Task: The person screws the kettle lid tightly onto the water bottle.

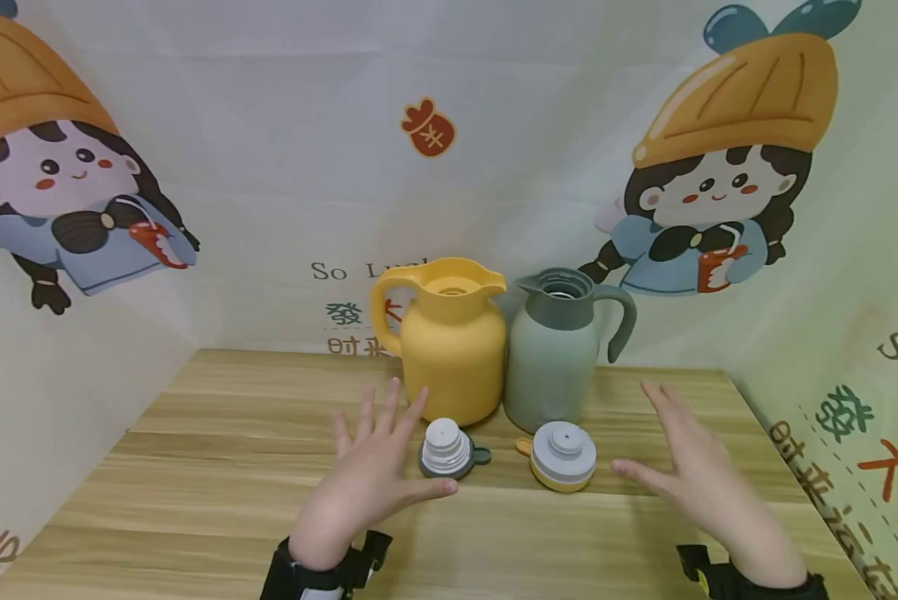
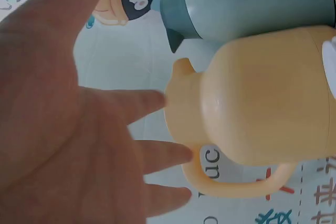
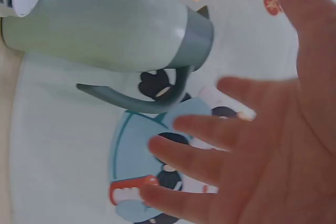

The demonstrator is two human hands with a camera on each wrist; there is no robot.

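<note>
A yellow thermos jug (image 1: 452,358) stands upright at the back of the table, its mouth uncovered and its handle to the left. Right beside it is a grey-green thermos jug (image 1: 549,358), also uncovered, handle to the right. In front lie two stoppers upside down: a dark green one (image 1: 446,450) with a white threaded plug, and a yellow one (image 1: 564,456) with a grey plug. My left hand (image 1: 369,475) hovers with fingers spread, nearest the dark green stopper. To the right of the yellow stopper, my right hand (image 1: 699,483) is held with fingers straight, holding nothing.
The wooden table (image 1: 193,483) meets a printed cloth backdrop (image 1: 268,167) close behind the jugs. More printed cloth (image 1: 854,333) hangs along the right side. Both wrists wear black straps with small cameras.
</note>
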